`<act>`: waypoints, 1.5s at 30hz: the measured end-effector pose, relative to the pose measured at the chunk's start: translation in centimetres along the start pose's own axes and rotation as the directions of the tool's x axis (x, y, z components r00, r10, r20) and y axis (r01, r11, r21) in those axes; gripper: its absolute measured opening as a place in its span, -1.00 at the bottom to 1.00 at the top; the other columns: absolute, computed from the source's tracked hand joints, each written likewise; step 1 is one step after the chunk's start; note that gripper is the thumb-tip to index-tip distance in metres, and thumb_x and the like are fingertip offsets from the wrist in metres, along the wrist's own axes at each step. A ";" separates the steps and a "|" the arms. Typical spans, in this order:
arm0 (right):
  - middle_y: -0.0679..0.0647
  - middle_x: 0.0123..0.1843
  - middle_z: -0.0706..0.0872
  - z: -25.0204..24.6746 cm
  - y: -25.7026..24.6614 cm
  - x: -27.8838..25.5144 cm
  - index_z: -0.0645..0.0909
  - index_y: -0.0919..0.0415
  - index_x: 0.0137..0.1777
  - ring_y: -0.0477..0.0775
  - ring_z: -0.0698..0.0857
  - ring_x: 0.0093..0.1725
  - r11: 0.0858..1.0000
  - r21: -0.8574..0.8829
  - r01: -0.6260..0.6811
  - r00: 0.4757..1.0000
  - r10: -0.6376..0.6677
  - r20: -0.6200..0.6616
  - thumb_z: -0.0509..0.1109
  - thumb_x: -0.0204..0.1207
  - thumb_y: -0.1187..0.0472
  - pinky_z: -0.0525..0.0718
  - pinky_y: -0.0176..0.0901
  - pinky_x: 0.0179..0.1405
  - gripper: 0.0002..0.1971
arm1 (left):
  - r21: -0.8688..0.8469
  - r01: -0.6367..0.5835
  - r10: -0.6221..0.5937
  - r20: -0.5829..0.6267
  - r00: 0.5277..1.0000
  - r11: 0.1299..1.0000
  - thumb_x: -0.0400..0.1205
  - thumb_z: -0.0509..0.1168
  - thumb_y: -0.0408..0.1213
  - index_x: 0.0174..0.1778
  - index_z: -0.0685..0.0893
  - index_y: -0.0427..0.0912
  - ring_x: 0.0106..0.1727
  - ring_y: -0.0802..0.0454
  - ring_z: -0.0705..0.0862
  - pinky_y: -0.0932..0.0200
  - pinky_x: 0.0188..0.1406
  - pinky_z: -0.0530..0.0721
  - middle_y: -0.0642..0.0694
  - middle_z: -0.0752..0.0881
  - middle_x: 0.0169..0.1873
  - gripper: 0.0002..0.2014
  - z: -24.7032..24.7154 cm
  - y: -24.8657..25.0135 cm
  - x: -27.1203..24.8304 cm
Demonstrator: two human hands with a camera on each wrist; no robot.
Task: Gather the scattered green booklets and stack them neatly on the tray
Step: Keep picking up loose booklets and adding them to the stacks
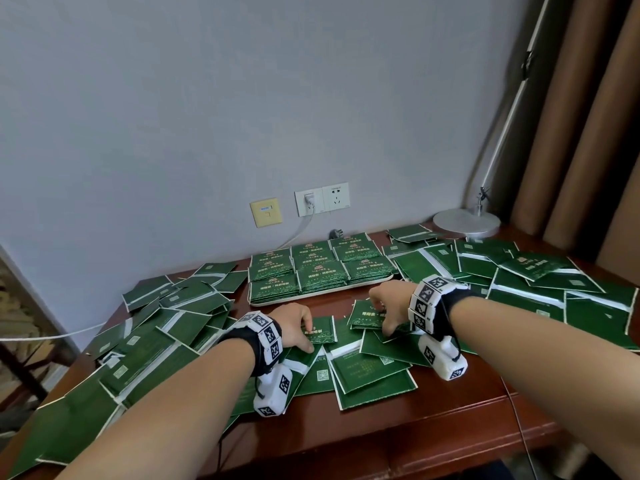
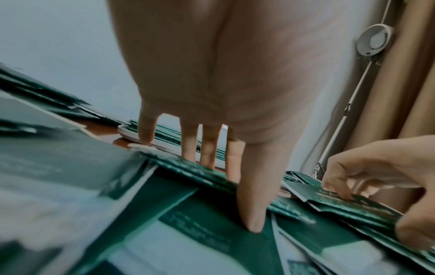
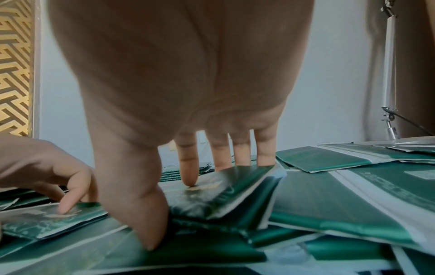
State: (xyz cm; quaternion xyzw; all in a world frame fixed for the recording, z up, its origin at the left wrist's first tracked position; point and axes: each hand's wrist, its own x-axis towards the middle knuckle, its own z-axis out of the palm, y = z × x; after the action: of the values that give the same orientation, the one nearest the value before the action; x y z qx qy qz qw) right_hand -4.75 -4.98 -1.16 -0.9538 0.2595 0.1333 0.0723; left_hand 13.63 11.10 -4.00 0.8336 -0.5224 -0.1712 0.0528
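Head view: high, near table edge, looks down and forward across booklets [image 1: 374,372] to far wall. Wrist views: very close under each palm, facing far (each catches opposite hand). All three share tray [image 1: 263,303].

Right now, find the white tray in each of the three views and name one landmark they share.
Head: the tray lies at centre, against the wall, loaded with stacked booklets.
Left wrist: its white rim shows just past the left hand's fingers, mid-left.
Right wrist: the tray itself cannot be made out; only stacked booklets show beyond the fingers.
Shared landmark: the desk lamp's silver arm, at the right in all three.
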 end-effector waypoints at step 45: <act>0.04 0.34 0.60 -4.0 5.5 15.1 0.48 0.05 0.36 0.12 0.62 0.25 0.998 0.021 -0.058 0.994 0.060 -0.090 0.31 0.43 0.49 0.60 -0.17 0.00 -0.47 | 0.083 0.290 -0.273 -0.169 0.947 0.954 0.37 0.55 -0.14 0.21 0.58 0.15 0.37 -0.06 0.48 -0.18 0.34 0.48 0.02 0.47 0.32 -0.50 -5.5 -7.7 10.4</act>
State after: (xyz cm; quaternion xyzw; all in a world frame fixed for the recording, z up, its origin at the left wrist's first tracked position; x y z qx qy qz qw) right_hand 5.79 -17.72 -2.15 -0.9500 0.2918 0.0896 0.0653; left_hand 26.17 4.85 -3.33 0.9121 -0.4008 -0.0831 0.0240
